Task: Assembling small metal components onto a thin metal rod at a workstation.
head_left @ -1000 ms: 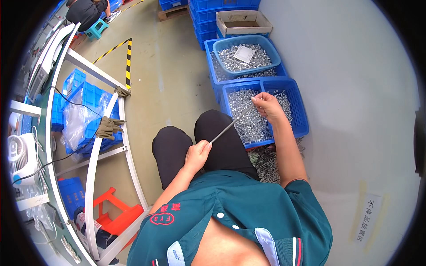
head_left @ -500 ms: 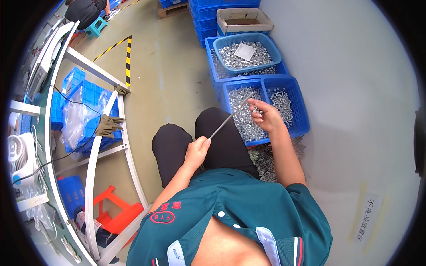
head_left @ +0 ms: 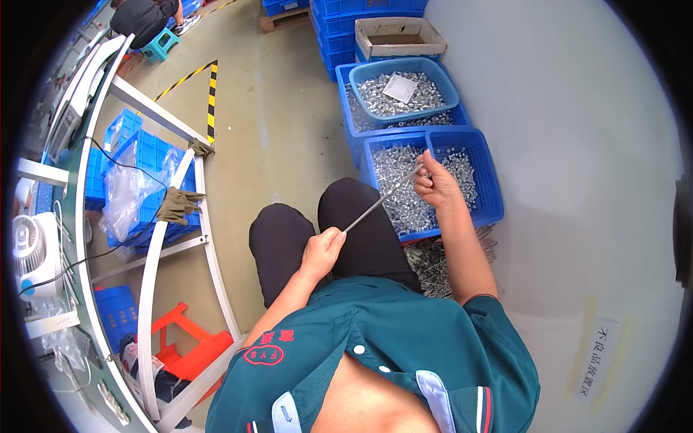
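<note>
1. Head view looks down on a seated person in a green shirt and dark trousers.
2. Left hand (head_left: 323, 247) rests over the left knee, fingers curled shut around the lower end of a thin metal rod (head_left: 382, 198).
3. That rod slants up and to the right, its upper end reaching the right hand (head_left: 435, 184).
4. Right hand's fingers are pinched closed at the rod's tip; whether a small part sits between them seems likely, but it is too small to tell.
5. Just beneath the right hand stands a blue crate (head_left: 491, 198) filled with small silvery metal parts (head_left: 397, 191).
6. Beyond those fingers lies a blue basin (head_left: 444, 79) of similar parts, with a cardboard box (head_left: 398, 36) further off.
7. Below the right forearm, a bundle of metal rods (head_left: 433, 263) lies on the floor.
</note>
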Motion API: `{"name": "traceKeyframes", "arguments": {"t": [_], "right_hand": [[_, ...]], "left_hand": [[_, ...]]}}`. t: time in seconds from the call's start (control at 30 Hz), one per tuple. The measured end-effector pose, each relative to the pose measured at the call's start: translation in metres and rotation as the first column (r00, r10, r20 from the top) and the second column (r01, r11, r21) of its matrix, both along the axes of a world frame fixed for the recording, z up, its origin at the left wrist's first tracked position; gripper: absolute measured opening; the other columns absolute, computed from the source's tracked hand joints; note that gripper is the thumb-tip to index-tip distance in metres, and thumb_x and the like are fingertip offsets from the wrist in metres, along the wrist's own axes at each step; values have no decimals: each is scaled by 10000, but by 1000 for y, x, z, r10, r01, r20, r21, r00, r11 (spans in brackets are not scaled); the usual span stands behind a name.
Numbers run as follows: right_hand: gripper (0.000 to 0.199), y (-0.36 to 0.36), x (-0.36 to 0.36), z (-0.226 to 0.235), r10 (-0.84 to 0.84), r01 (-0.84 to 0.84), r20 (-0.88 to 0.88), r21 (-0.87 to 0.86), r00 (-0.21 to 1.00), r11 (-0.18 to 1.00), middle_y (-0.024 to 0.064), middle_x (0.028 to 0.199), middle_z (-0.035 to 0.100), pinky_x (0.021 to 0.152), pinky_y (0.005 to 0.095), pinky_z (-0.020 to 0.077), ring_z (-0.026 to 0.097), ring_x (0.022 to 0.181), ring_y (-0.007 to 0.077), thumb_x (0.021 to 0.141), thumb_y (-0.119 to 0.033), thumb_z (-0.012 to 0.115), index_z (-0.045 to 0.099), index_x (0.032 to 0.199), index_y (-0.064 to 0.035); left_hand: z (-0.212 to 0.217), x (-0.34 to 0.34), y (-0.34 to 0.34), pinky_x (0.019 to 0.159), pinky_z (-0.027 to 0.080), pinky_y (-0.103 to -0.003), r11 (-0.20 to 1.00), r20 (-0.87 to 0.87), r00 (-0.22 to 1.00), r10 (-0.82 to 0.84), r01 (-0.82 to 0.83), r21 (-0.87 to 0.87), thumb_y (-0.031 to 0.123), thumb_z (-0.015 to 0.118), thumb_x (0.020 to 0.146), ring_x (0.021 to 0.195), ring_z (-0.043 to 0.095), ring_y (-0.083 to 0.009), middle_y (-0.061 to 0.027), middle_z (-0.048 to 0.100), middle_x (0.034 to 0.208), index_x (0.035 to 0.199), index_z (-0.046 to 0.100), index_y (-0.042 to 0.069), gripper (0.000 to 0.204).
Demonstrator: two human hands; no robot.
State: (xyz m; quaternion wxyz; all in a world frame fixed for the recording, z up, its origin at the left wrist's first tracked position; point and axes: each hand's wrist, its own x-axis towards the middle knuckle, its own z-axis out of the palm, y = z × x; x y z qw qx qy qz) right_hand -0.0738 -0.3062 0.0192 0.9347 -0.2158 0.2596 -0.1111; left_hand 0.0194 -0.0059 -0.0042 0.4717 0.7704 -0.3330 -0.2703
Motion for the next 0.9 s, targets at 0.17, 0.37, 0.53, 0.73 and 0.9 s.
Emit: {"name": "traceKeyframes", "arguments": {"t": [0.17, 0.37, 0.53, 0.73, 0.9], "right_hand": [[210, -1, 0, 4, 67, -62, 28, -155, 997, 986, 0, 628, 493, 366, 172, 223, 352, 433, 54, 848, -269, 658, 546, 819, -95], [167, 0, 4, 19, 37, -106, -143, -509, 989, 854, -13, 605, 493, 361, 177, 219, 349, 419, 42, 838, -182, 664, 532, 796, -89], [180, 15, 10, 16, -105, 40, -162, -358, 981, 933, -24, 593, 478, 359, 177, 203, 335, 410, 33, 836, -201, 669, 525, 798, -99], [179, 40, 15, 17, 142, -244, -269, -398, 953, 884, -13, 668, 504, 376, 169, 213, 342, 451, 32, 851, -226, 651, 559, 889, -78], [308, 33, 5, 26, 159, -185, -142, -189, 977, 964, 44, 812, 539, 428, 181, 306, 420, 581, 78, 928, -180, 472, 532, 1115, 58]], "left_hand": [[3, 0, -1, 524, 396, -301, 1000, -27, 1000, 3, -2, 29, 213, 539, 902, 534, 455, -143, -88, 497, 589, 783, 539, 0, 244], [2, -1, -1, 517, 394, -308, 1000, 11, 1000, 23, -23, 20, 219, 536, 905, 520, 454, -156, -96, 491, 585, 780, 539, 3, 250], [0, -1, -2, 517, 421, -383, 999, 31, 999, 38, -38, 22, 268, 529, 906, 554, 548, -333, -153, 526, 594, 807, 559, 37, 253], [-3, 1, -2, 528, 391, -292, 999, -27, 998, 54, -54, 8, 203, 534, 908, 547, 444, -125, -81, 487, 597, 775, 529, 0, 243], [-5, 3, -2, 508, 393, -360, 997, -28, 997, 74, -75, -21, 262, 520, 915, 504, 481, -272, -144, 491, 579, 778, 535, 21, 277]]}}
